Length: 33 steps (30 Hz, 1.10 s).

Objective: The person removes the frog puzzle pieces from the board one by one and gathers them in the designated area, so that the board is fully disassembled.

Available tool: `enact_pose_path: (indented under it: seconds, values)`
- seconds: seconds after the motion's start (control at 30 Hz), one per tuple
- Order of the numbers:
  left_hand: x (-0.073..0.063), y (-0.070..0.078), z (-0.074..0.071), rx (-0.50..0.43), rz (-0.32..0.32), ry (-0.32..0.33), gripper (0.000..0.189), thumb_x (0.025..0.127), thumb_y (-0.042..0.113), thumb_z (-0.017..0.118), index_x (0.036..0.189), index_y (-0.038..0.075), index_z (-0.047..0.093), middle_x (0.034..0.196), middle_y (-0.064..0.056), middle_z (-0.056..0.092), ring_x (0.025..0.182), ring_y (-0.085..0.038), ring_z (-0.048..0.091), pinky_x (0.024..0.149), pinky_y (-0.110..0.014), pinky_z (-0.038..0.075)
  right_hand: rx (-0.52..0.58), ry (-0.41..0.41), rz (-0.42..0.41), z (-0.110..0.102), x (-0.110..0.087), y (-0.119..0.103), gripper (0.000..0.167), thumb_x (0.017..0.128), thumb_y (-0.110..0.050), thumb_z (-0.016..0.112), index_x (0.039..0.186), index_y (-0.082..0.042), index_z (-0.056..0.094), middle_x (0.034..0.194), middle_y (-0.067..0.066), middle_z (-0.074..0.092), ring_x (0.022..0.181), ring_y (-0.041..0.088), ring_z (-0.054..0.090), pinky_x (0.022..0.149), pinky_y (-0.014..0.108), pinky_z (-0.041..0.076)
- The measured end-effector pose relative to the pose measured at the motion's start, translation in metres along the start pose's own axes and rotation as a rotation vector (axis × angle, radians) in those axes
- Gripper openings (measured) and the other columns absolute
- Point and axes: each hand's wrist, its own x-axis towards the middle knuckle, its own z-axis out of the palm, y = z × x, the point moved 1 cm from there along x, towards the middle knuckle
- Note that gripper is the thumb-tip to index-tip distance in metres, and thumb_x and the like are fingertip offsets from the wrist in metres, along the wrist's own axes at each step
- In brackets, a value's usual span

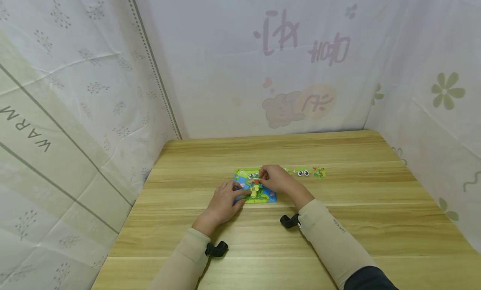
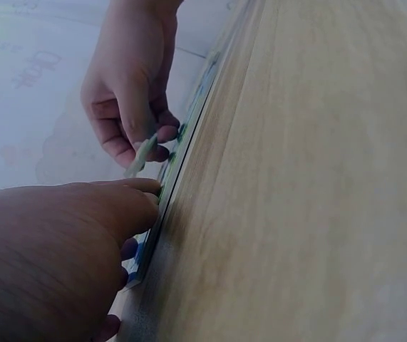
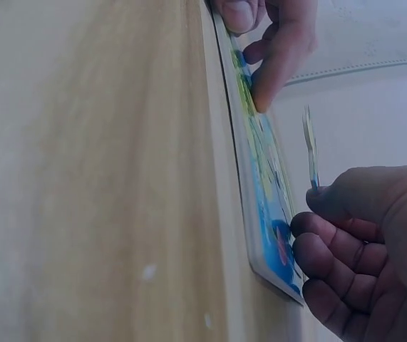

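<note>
A flat frog puzzle board (image 1: 271,197) with a blue and green picture lies on the table. My left hand (image 1: 223,200) rests at its left side, with the index finger reaching onto the frog's belly and nothing gripped. Over the upper right part, my right hand (image 1: 276,179) pinches a thin puzzle piece (image 3: 311,149) between thumb and fingers. In the right wrist view this piece stands on edge, raised off the board. Its printed face is hard to make out there; in the head view, red and green show near the fingertips.
To the right of the board lie a puzzle piece with two big eyes (image 1: 302,173) and a small green and red piece (image 1: 320,173). Part of another piece (image 1: 287,171) shows beside the right hand. Printed curtains (image 1: 225,72) hang behind the wooden table (image 1: 338,240).
</note>
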Motion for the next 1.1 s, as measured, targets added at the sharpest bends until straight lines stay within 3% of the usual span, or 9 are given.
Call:
enact_pose_path:
  seconds: [0.67,1.1]
  values:
    - [-0.001,0.000,0.001,0.001,-0.009,0.019,0.031,0.103,0.028,0.069,0.134,0.031,0.073,0.127,-0.007,0.057,0.113,-0.029,0.054,0.092,-0.052,0.049,0.004,0.014,-0.004,-0.024,-0.024,0.016,0.006,0.099,-0.016,0.073,0.103,-0.013,0.069,0.091,-0.003,0.065,0.080,0.015,0.061,0.073,0.034,0.055]
    - [0.000,0.001,0.001,-0.007,-0.011,0.016,0.031,0.104,0.029,0.069,0.134,0.033,0.073,0.129,-0.005,0.057,0.114,-0.028,0.054,0.092,-0.050,0.047,-0.006,0.019,0.008,-0.042,-0.040,0.044,0.008,0.099,-0.014,0.071,0.106,-0.011,0.069,0.092,-0.001,0.065,0.080,0.016,0.060,0.072,0.035,0.054]
